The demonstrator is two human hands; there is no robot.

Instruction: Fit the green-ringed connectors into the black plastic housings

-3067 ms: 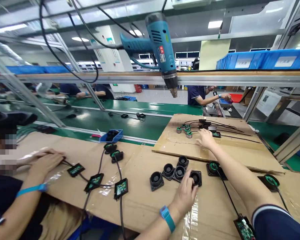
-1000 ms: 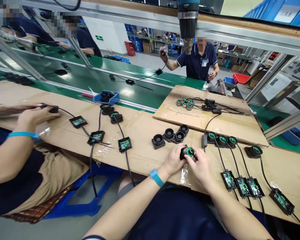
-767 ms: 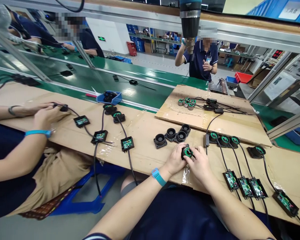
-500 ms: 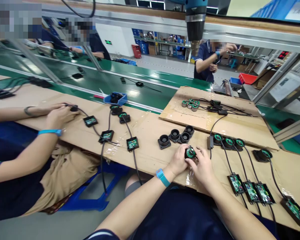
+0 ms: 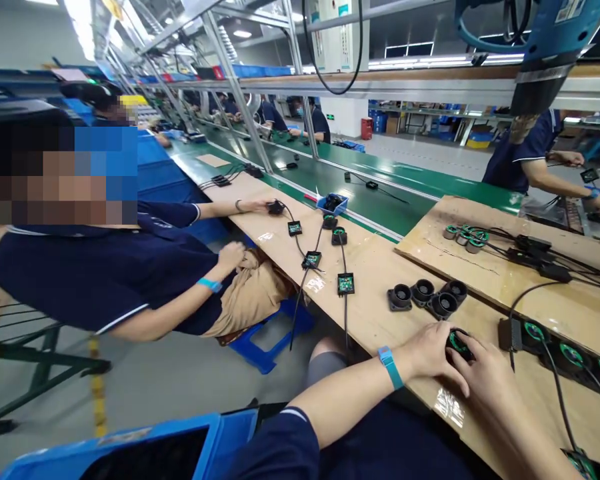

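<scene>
Between my two hands is a round black housing with a green circuit board (image 5: pixel 459 341) inside. My left hand (image 5: pixel 429 352) grips its left side, fingers curled round it. From the right, my right hand (image 5: pixel 486 375) closes on the same housing, its fingertips at the rim. Just beyond them stand several empty black housings (image 5: pixel 443 304) with round openings. To the right of my right hand sits a row of black housings with green boards (image 5: pixel 571 355), cables running from them. An open black box with a circuit board (image 5: pixel 583 460) lies at the lower right, partly cut off.
A co-worker's hand (image 5: pixel 275 207) rests on a black part at the left. Cabled circuit boxes (image 5: pixel 345 283) and a small blue bin (image 5: pixel 333 203) stand between us. A raised cardboard sheet (image 5: pixel 430 230) carries metal cylinders and cables. Overhead hangs a power screwdriver (image 5: pixel 540 80).
My view has swung left, so the bench appears shifted right. Both my hands stay on the housing. The co-worker's nearer hand has left the part and is now at their lap.
</scene>
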